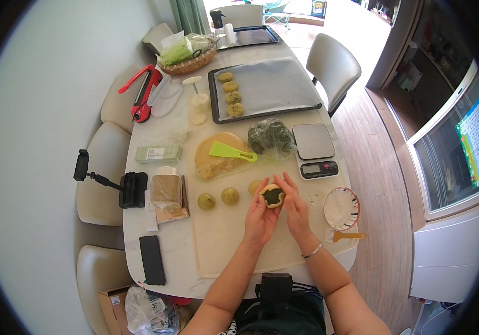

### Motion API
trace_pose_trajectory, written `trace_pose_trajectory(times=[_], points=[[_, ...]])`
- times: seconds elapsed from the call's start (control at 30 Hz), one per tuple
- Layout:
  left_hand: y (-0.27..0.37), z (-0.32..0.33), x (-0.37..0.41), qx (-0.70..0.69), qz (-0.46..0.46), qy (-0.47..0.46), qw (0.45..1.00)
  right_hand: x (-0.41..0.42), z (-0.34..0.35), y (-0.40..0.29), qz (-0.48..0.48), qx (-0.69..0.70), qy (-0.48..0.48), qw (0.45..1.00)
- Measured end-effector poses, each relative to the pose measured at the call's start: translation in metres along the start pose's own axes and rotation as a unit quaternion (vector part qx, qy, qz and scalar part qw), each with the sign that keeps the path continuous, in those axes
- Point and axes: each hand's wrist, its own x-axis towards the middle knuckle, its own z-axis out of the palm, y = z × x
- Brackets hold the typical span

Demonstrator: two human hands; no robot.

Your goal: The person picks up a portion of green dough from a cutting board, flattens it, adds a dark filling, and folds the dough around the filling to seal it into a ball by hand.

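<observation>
A round of pale dough wrapped around a dark green filling [272, 197] is held between both my hands above the cream work mat [239, 243]. My left hand [261, 217] cups it from the left and below. On its right side, the fingers of my right hand [294, 203] press the dough rim, which leaves the filling showing at the top. Two smooth greenish-yellow balls [230, 196] rest on the mat to the left. Another ball [255, 187] sits just behind my left fingers, partly hidden.
A lime-green scraper [231, 151] lies on flattened tan dough [208, 144]. Beside it are a plastic-wrapped dark green mass [271, 138] and a digital scale [313, 142]. A lined baking tray [273, 88] holds several shaped pieces. Right: a flour bowl [340, 209] and pastry brush [344, 235].
</observation>
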Motion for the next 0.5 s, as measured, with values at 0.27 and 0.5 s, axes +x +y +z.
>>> trace_pose_trajectory(times=[0.27,0.5], points=[[0.001,-0.004,-0.001,0.065,0.0,0.026,0.998,0.006,-0.009,0.001,-0.097,-0.202,-0.023,0.974],[0.001,-0.009,-0.001,0.089,-0.013,0.03,0.996,0.003,-0.007,0.003,-0.092,-0.134,-0.016,0.987]])
